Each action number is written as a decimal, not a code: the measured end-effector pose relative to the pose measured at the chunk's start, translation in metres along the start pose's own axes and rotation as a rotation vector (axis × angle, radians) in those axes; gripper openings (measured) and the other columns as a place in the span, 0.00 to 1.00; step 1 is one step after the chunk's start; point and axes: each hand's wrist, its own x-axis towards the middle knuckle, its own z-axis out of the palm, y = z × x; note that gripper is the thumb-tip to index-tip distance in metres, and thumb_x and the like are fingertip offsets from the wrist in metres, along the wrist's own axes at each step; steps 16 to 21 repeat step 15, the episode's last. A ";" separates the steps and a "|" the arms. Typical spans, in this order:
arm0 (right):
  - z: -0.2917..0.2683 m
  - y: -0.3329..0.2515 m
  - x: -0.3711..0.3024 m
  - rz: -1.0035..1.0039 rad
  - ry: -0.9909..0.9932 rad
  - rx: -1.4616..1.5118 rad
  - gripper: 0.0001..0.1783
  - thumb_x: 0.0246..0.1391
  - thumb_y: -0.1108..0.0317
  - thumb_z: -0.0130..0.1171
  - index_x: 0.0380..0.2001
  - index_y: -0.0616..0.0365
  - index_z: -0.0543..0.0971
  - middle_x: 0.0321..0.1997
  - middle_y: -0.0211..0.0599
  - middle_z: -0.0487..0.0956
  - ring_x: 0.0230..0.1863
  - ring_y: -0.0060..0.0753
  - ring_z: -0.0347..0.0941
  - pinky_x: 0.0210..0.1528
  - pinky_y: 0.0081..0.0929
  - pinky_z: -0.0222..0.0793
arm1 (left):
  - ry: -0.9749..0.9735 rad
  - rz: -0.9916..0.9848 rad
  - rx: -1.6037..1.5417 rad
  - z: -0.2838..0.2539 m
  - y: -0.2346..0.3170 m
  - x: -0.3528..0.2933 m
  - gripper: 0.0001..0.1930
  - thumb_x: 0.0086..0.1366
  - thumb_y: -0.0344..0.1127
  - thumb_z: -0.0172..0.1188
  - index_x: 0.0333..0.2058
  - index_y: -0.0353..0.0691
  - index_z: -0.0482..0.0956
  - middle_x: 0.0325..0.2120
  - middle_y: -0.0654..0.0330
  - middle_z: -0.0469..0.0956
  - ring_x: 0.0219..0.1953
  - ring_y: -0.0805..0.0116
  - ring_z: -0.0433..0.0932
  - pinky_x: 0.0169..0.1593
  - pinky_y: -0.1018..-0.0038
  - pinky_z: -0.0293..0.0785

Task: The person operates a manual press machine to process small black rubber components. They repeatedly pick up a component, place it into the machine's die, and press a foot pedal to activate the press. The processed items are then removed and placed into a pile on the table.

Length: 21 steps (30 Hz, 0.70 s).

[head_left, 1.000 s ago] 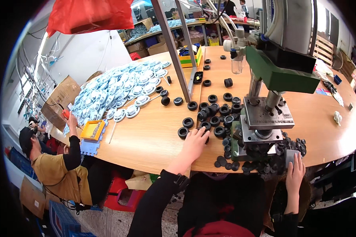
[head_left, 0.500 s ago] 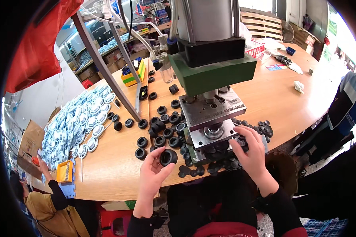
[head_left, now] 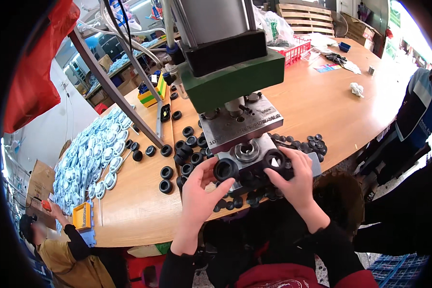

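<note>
My left hand [head_left: 197, 196] is closed around a thick black ring [head_left: 219, 176], held just left of the press's lower die. In my right hand [head_left: 297, 185] another black ring [head_left: 266, 165] is gripped by thumb and fingers at the die's front right. Between the two rings lies the round metal seat [head_left: 247, 150] of the lower die, with nothing sitting on it. Above it hangs the engraved steel upper plate [head_left: 242, 124] under the green press head [head_left: 233, 79]. Small black discs [head_left: 252, 196] lie around the press base, partly hidden by my hands.
Several black rings [head_left: 166, 172] are scattered left of the press. Farther left lies a heap of pale blue parts [head_left: 89, 158], with a yellow bin [head_left: 81, 216] and another person [head_left: 65, 249] beside it. A grey metal post [head_left: 115, 91] slants down to the table.
My left hand has carried its ring rightward and up toward the die. The right hand now holds a ring at the die's edge. The view has shifted, moving the press leftward in it.
</note>
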 end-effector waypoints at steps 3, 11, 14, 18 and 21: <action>-0.060 0.050 -0.057 0.368 0.006 -0.062 0.28 0.44 0.65 0.72 0.49 0.61 0.77 0.47 0.43 0.78 0.50 0.46 0.72 0.56 0.37 0.64 | 0.016 0.116 0.145 0.024 -0.011 0.029 0.26 0.55 0.30 0.72 0.51 0.30 0.75 0.41 0.57 0.81 0.42 0.72 0.79 0.50 0.75 0.73; -0.168 0.186 -0.188 0.533 -0.070 -0.611 0.36 0.52 0.59 0.68 0.61 0.62 0.69 0.61 0.51 0.71 0.62 0.52 0.65 0.65 0.42 0.58 | -0.051 0.165 0.549 0.052 0.005 0.063 0.23 0.55 0.38 0.74 0.43 0.28 0.79 0.33 0.55 0.82 0.35 0.68 0.81 0.43 0.73 0.76; -0.163 0.188 -0.177 0.523 -0.082 -0.553 0.38 0.53 0.58 0.67 0.63 0.62 0.66 0.65 0.52 0.67 0.66 0.53 0.61 0.68 0.42 0.55 | -0.042 0.174 0.682 0.054 0.007 0.070 0.23 0.54 0.42 0.74 0.43 0.31 0.79 0.34 0.54 0.83 0.35 0.64 0.82 0.43 0.71 0.76; -0.156 0.187 -0.168 0.529 -0.091 -0.505 0.38 0.54 0.58 0.66 0.64 0.62 0.66 0.66 0.52 0.66 0.67 0.54 0.60 0.69 0.42 0.54 | -0.040 0.165 0.691 0.051 0.007 0.065 0.23 0.54 0.42 0.74 0.43 0.31 0.79 0.34 0.54 0.83 0.35 0.64 0.82 0.43 0.71 0.76; -0.156 0.187 -0.168 0.529 -0.091 -0.505 0.38 0.54 0.58 0.66 0.64 0.62 0.66 0.66 0.52 0.66 0.67 0.54 0.60 0.69 0.42 0.54 | -0.040 0.165 0.691 0.051 0.007 0.065 0.23 0.54 0.42 0.74 0.43 0.31 0.79 0.34 0.54 0.83 0.35 0.64 0.82 0.43 0.71 0.76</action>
